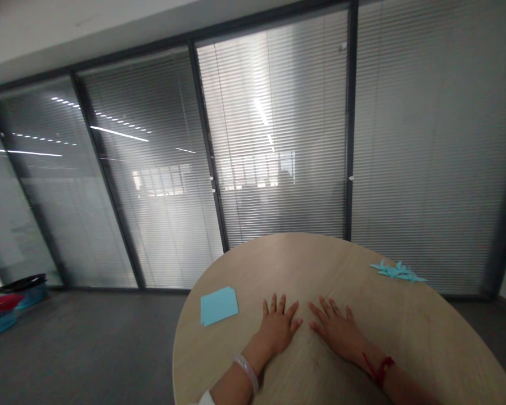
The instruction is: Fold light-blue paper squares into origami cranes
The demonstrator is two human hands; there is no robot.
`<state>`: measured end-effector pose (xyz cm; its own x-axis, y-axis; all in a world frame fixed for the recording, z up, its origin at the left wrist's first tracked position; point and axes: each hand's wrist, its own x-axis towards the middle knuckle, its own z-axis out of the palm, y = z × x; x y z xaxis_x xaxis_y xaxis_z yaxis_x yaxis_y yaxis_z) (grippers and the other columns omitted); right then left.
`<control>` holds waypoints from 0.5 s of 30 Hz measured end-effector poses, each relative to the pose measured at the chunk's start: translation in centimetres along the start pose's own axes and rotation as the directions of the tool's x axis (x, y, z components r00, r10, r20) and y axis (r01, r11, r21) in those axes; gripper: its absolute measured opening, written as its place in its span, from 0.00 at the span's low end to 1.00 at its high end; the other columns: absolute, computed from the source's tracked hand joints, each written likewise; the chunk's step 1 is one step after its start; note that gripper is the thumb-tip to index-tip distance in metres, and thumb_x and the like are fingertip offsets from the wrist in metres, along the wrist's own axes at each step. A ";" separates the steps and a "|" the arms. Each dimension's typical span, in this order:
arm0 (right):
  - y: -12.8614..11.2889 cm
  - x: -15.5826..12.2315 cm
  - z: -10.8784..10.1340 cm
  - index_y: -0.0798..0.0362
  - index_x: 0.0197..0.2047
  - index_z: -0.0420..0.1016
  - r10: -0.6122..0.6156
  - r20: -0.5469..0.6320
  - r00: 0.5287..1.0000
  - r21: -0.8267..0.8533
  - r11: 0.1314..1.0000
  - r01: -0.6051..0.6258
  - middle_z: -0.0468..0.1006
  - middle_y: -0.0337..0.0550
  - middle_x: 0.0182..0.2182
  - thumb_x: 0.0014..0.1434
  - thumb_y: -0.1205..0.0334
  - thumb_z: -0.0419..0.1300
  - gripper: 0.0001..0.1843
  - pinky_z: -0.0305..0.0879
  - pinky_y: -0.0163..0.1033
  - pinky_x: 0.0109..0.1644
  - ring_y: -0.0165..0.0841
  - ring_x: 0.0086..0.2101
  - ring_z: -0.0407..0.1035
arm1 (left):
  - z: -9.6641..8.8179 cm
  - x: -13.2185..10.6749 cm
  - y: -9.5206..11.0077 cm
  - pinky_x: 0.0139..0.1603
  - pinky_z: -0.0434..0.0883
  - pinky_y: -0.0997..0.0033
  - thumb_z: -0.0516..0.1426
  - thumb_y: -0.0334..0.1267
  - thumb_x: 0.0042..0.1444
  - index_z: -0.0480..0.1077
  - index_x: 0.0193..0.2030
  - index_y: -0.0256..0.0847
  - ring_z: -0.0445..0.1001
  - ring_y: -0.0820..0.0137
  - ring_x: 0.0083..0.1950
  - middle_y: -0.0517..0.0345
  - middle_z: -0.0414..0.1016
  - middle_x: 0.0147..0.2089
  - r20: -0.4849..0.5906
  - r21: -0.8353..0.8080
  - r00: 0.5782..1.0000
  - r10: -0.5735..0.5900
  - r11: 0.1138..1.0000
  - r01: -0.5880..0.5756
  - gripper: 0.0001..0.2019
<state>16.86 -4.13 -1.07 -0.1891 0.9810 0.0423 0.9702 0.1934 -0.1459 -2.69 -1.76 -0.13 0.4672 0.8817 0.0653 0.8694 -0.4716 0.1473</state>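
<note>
My left hand (277, 326) lies flat on the round wooden table (295, 264), fingers spread and nothing under or in them that shows. Beside it, a short gap to the right, my right hand (335, 328) rests palm down with its fingers apart, also holding nothing. To the left of my left hand is a small stack of light blue paper sheets (219, 306), a little out of line at the edges. Farther off, near the table's right rim, sits a loose pile of folded light blue paper pieces (398, 271) with pointed ends.
Behind the table runs a glass partition with closed blinds (282, 140) and dark frames. On the grey floor (109, 343) at far left stand baskets, one blue with a red top (2, 315) and one with a black rim (31, 292).
</note>
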 end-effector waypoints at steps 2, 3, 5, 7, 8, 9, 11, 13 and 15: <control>0.1 0.0 0.1 0.46 0.68 0.53 -0.004 -0.010 1.000 0.001 1.000 0.004 0.49 0.54 0.67 0.65 0.44 0.41 0.32 0.42 0.71 0.60 0.55 0.64 0.44 | 0.1 0.0 0.0 0.65 0.40 0.35 0.33 0.58 0.62 0.50 0.68 0.53 0.39 0.47 0.71 0.46 0.46 0.72 -0.006 0.000 1.000 0.003 1.000 -0.003 0.30; 0.1 0.1 0.3 0.46 0.67 0.53 -0.005 -0.016 1.000 0.002 1.000 0.005 0.49 0.54 0.67 0.65 0.44 0.41 0.31 0.42 0.71 0.60 0.56 0.64 0.44 | 0.1 0.0 0.0 0.65 0.40 0.35 0.33 0.58 0.62 0.50 0.68 0.53 0.39 0.47 0.71 0.46 0.46 0.72 -0.009 -0.002 1.000 0.006 1.000 -0.006 0.30; 0.3 0.1 0.5 0.46 0.67 0.54 -0.011 -0.037 0.999 0.002 1.000 0.011 0.51 0.54 0.67 0.64 0.43 0.42 0.31 0.43 0.71 0.59 0.56 0.64 0.46 | 0.0 -0.1 -0.1 0.65 0.41 0.36 0.34 0.58 0.62 0.50 0.68 0.53 0.39 0.47 0.71 0.46 0.46 0.71 -0.010 -0.009 1.000 0.016 1.000 -0.016 0.30; 0.4 0.3 0.7 0.47 0.67 0.55 -0.022 -0.073 0.997 -0.002 1.000 0.022 0.54 0.55 0.66 0.65 0.44 0.43 0.31 0.43 0.71 0.59 0.56 0.63 0.48 | -0.4 -0.3 -0.3 0.65 0.42 0.37 0.36 0.57 0.63 0.51 0.68 0.51 0.40 0.47 0.71 0.45 0.47 0.71 0.002 -0.018 0.999 0.033 0.999 -0.032 0.30; 0.5 0.3 0.8 0.48 0.66 0.56 -0.029 -0.098 0.995 -0.004 1.000 0.029 0.56 0.55 0.65 0.65 0.46 0.43 0.30 0.43 0.71 0.60 0.55 0.63 0.50 | -0.7 -0.4 -0.5 0.65 0.43 0.38 0.37 0.56 0.63 0.51 0.68 0.50 0.41 0.48 0.71 0.45 0.47 0.71 0.012 -0.021 0.999 0.040 0.999 -0.040 0.30; 0.6 0.4 0.8 0.49 0.66 0.57 -0.037 -0.126 0.991 -0.005 0.999 0.036 0.58 0.56 0.64 0.65 0.47 0.43 0.29 0.44 0.70 0.60 0.54 0.62 0.52 | -1.1 -0.4 -0.8 0.65 0.44 0.38 0.38 0.56 0.63 0.52 0.68 0.49 0.41 0.48 0.71 0.45 0.48 0.71 0.022 -0.020 0.999 0.039 0.999 -0.038 0.29; 0.8 0.5 0.7 0.51 0.64 0.60 -0.053 -0.190 0.980 -0.003 0.999 0.053 0.63 0.56 0.62 0.66 0.51 0.44 0.27 0.46 0.69 0.60 0.52 0.61 0.56 | -2.2 -0.5 -1.7 0.65 0.46 0.40 0.43 0.54 0.63 0.54 0.67 0.46 0.44 0.48 0.71 0.43 0.50 0.70 0.016 0.013 1.000 -0.021 1.000 0.021 0.29; 1.0 0.6 0.5 0.52 0.61 0.65 -0.076 -0.260 0.963 0.011 0.997 0.082 0.69 0.56 0.58 0.66 0.54 0.46 0.25 0.50 0.66 0.60 0.51 0.58 0.61 | -3.5 -0.6 -2.9 0.66 0.46 0.42 0.53 0.48 0.59 0.55 0.67 0.43 0.46 0.48 0.70 0.43 0.52 0.70 -0.040 0.078 0.986 -0.161 0.983 0.164 0.30; 1.1 0.8 0.3 0.54 0.58 0.69 -0.111 -0.335 0.935 0.028 0.991 0.128 0.73 0.54 0.54 0.65 0.57 0.46 0.22 0.53 0.64 0.59 0.48 0.54 0.65 | -4.8 -0.9 -4.4 0.66 0.49 0.46 0.58 0.41 0.54 0.56 0.66 0.41 0.49 0.50 0.69 0.43 0.54 0.69 -0.080 0.115 0.953 -0.293 0.947 0.301 0.32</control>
<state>17.75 -3.15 -1.50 -0.2339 0.8917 0.3874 0.9334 0.3175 -0.1674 -7.75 -0.43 3.90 0.1778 0.9791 0.0984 0.9821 -0.1830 0.0455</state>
